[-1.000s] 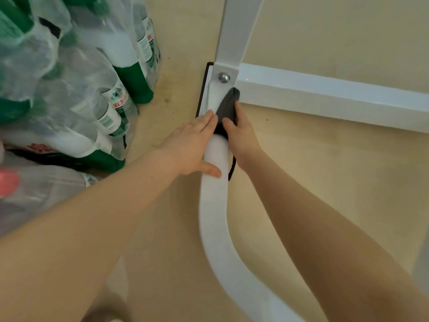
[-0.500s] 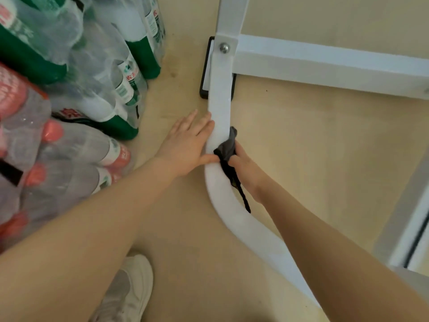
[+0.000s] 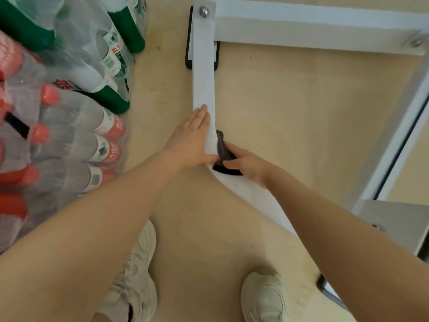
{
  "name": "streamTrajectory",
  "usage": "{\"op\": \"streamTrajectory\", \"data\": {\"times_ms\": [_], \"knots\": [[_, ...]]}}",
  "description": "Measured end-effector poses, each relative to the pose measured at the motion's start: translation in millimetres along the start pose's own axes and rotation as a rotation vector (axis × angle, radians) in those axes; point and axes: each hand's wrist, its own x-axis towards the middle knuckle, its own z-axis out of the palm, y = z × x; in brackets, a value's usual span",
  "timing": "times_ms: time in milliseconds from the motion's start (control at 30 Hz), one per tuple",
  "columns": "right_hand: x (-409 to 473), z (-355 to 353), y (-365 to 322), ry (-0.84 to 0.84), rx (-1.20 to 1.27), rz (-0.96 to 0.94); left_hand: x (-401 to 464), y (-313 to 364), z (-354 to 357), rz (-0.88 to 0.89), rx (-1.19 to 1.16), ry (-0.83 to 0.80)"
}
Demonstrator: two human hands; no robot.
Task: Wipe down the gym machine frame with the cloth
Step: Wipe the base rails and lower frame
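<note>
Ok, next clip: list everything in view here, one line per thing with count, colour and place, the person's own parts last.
curved frame bar: one, white, running from the top-centre joint down toward lower right.
cross bar: one, white, along the top, bolted to the curved bar.
side bar: one, white, at the right edge.
foot pad: one, black, under the joint.
bolts: two visible, silver, on the top bar's ends.
cloth: one, dark grey, against the curved bar's right side.
bottle packs: count unclear, green-labelled and red-capped, shrink-wrapped, at left.
floor: beige.
shoes: two, off-white, at the bottom.
left hand: flat on the curved bar.
right hand: grips the cloth.
</note>
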Motion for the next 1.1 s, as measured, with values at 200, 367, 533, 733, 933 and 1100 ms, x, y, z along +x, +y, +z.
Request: {"op": "streamTrajectory", "data": {"times_ms": [200,367,533,733,933,1100], "knots": [[-20,-15,34,0.005,-0.052,0.078,-8,-2,0,0.135,0.306,-0.009],[-31,-23,46,0.059,-0.034,0.158,-12,4,9,0.302,0.373,-0.049],[-1,-2,24,0.021,0.076,-0.056,-5,7,6,0.310,0.325,-0.005],[-45,-29,63,0.115,0.000,0.185,-7,17,2,0.264,0.242,0.008],[-55,-30,67,0.156,-0.518,0.337,0,28,2,0.256,0.297,0.104],[-32,-8,41,0.126,-0.178,0.047,10,37,-4,0.243,0.299,-0.074]]}}
